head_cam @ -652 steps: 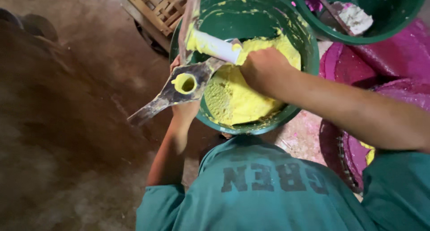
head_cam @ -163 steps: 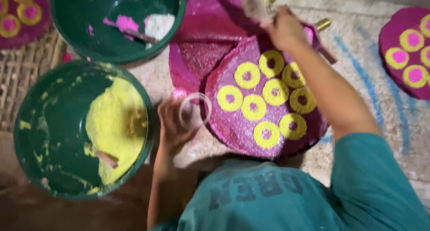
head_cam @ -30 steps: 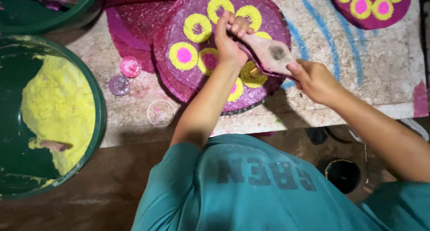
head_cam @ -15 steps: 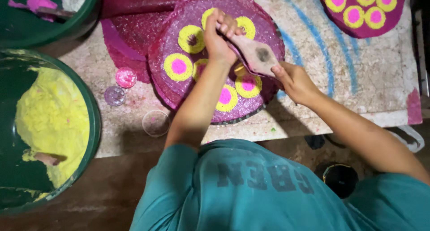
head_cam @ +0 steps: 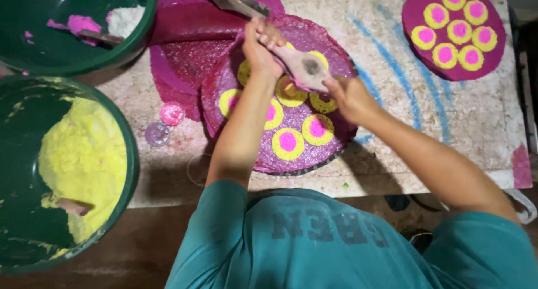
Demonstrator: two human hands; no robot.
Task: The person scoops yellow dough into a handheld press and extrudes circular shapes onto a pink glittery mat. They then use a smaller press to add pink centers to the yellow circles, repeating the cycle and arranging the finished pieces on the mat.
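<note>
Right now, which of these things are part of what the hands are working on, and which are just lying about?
In use:
left hand
right hand
flat wooden paddle, held by both
round purple disc with yellow-and-pink rounds

Lying about:
green tub of yellow paste
green tub with pink and white paste
finished purple disc
two small round moulds

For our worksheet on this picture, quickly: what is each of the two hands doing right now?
Left hand: closed on the upper end of the wooden scoop, over the magenta disc.
Right hand: closed on the scoop's lower end.
</note>
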